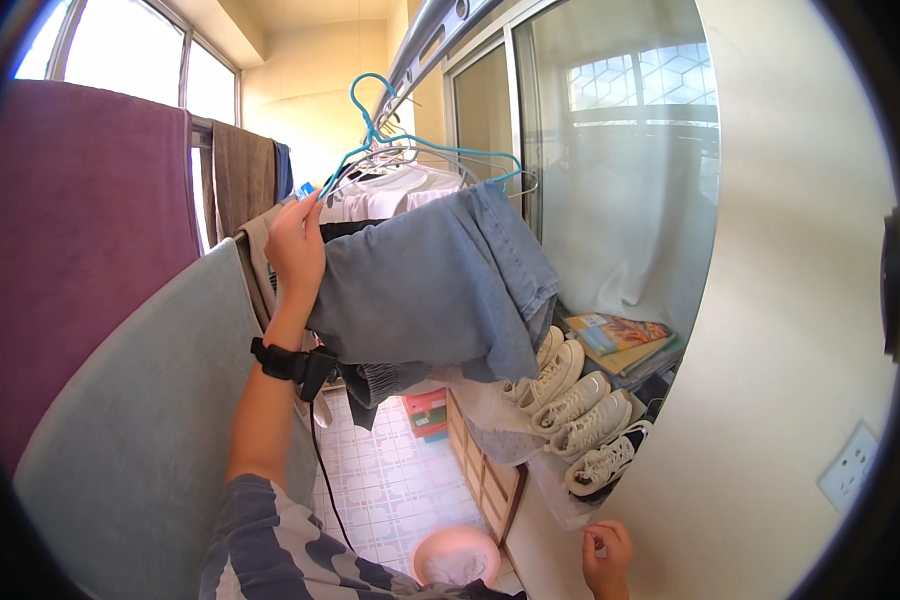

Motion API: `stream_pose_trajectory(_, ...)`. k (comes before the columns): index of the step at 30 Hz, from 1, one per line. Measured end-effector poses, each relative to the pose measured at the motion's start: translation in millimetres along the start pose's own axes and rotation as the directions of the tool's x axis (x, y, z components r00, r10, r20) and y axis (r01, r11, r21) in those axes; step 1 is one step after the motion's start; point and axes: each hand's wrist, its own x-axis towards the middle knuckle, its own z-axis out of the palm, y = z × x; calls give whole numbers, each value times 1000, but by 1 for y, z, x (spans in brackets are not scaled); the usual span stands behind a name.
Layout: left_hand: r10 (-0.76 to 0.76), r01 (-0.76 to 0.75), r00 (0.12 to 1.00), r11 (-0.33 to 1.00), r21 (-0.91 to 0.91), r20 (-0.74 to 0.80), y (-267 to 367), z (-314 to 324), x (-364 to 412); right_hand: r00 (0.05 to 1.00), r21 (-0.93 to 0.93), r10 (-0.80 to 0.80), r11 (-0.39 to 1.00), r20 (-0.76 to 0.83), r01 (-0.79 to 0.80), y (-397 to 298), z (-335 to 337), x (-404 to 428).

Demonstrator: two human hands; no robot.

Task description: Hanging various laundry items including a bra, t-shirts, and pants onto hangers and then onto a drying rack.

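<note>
My left hand (298, 241) is raised and pinches the lower left corner of a turquoise hanger (444, 148). The hanger's hook is up at a grey metal drying rail (429, 46); whether it rests on the rail is hard to tell. Folded blue-grey denim trousers (420, 289) hang just below the hanger, beside my left hand. Low on the right, my right hand (607, 559) has its fingers loosely curled in, with nothing visible in them. It is near the white shoes (604, 469) on a cabinet top.
More hangers with light garments (405, 180) hang behind the trousers. Towels, one purple (94, 255) and one grey-blue (157, 420), line the left side. A pink basin (420, 551) stands on the tiled floor (375, 480). Books (622, 337) lie behind the shoes, by a glass sliding door (615, 195).
</note>
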Motion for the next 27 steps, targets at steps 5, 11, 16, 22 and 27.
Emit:
stream_pose_trajectory(5,-30,28,999,999,-38,-35,-3,24,-3,1000,-6,18,1000,-20,-18,5,4,7)
stream_pose_trajectory(11,-22,20,999,997,-78,-24,5,39,-3,998,-11,45,999,-32,-45,7,8,6)
stream_pose_trajectory(16,-45,41,998,997,-69,-50,1,49,-1,998,-31,51,998,-21,-51,11,8,0)
stream_pose_trajectory(22,-28,20,997,993,-115,-69,12,60,5,996,-51,89,995,-20,-90,8,2,-9)
stream_pose_trajectory(27,-13,18,998,997,-80,61,25,60,-12,995,-123,96,987,-39,-100,2,-8,-21)
